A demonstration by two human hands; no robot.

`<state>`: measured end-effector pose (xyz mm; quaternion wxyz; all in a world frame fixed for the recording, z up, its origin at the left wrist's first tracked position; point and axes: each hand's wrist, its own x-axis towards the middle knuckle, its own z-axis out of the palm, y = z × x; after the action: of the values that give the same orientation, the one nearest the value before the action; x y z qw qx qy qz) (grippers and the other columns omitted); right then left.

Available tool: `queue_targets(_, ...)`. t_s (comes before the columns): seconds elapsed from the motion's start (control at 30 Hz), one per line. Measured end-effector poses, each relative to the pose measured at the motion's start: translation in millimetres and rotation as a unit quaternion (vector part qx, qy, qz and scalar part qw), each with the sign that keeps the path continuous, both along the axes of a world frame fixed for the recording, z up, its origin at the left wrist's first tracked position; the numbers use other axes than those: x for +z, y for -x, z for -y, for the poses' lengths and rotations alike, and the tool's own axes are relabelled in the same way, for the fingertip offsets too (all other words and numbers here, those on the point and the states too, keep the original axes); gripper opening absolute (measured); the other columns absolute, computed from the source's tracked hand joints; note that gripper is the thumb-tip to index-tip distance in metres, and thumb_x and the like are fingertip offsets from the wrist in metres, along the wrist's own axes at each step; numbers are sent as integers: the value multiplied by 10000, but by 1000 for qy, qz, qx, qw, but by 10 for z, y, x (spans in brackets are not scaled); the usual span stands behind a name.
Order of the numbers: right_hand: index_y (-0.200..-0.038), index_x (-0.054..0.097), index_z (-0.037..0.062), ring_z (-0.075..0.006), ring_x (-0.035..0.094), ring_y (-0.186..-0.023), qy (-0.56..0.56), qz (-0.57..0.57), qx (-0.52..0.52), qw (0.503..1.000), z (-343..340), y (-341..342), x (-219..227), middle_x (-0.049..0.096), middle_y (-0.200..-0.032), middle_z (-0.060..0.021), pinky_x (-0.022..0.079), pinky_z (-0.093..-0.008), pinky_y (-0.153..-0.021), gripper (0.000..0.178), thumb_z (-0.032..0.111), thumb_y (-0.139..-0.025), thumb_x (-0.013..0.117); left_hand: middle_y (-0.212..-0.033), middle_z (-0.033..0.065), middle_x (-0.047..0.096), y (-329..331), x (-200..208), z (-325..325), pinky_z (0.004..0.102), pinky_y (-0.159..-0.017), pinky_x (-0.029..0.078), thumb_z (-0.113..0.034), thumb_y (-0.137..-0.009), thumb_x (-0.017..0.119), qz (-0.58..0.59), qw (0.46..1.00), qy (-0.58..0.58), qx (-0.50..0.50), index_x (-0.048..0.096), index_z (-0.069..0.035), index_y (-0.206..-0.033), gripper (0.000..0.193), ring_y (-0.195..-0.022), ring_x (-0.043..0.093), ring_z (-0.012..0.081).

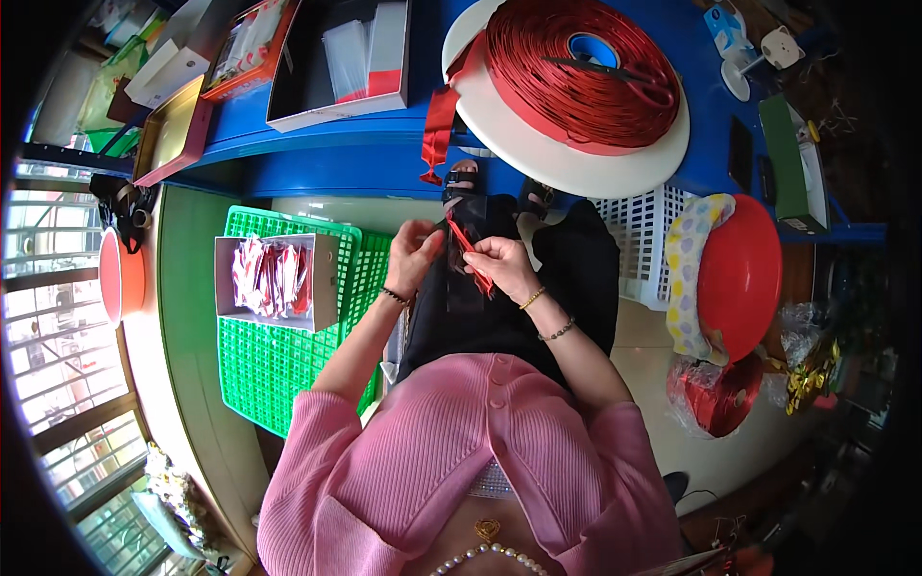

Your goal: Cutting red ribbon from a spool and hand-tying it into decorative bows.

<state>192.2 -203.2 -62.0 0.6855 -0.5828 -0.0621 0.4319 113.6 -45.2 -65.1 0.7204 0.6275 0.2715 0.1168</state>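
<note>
Over my lap, my right hand (503, 267) pinches a folded strip of red ribbon (459, 233), its shiny length running up past the fingers and its lower end hanging below them. A clear plastic bag (467, 296), hard to make out against the black trousers, lies around and behind the strip. My left hand (415, 257) is closed at the bag's left edge, thumb against fingers, and seems to grip it. Ahead, a large roll of red ribbon (538, 91) sits on a white round plate (605, 173). Its loose end (439, 130) hangs over the blue table's edge.
Scissors (653, 91) lie on the roll. At left, a box of red-and-white packets (274, 278) stands on an upturned green crate (279, 389). On the blue table (423, 29) is an open box of clear sleeves (346, 58). A red basin (744, 278) and white basket (634, 230) are right.
</note>
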Motion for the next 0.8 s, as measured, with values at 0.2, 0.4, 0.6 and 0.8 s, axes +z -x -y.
queue_targets(0.2, -872, 611, -41, -114, 625, -678, 6, 16, 21, 1000, -30, -30, -52, 645, -792, -75, 505, -213, -615, 97, 37, -816, 626, -671, -18, 589, 162, 161, -48, 193, -475, 363, -230, -761, 695, -207, 952, 102, -202, 654, -63, -800, 177, -538, 492, 51)
queue_targets(0.4, -805, 609, -31, -83, 609, -648, 29, 140, -19, 990, 220, -55, 177, 645, -736, -46, 484, -211, -580, 105, 60, -787, 658, -656, -16, 594, 59, 15, -30, 193, -492, 379, -217, -792, 684, -173, 968, 99, -151, 631, -72, -748, 161, -547, 514, 59)
queue_targets(0.6, -759, 603, 13, -141, 600, -568, 134, 450, -1, 883, 740, 97, 590, 623, -682, -79, 440, -249, -504, 97, 34, -711, 684, -667, 16, 605, 1, 110, -86, 207, -517, 415, -188, -785, 700, -160, 960, 222, -68, 603, -72, -719, 166, -560, 537, 85)
queue_targets(0.8, -747, 573, 57, -259, 604, -632, 169, 563, 32, 808, 753, 222, 598, 619, -738, -86, 479, -342, -569, 117, 65, -695, 678, -749, 45, 635, -62, 195, 19, 251, -592, 491, -168, -815, 662, -124, 935, 331, -31, 598, -44, -783, 143, -635, 607, 140)
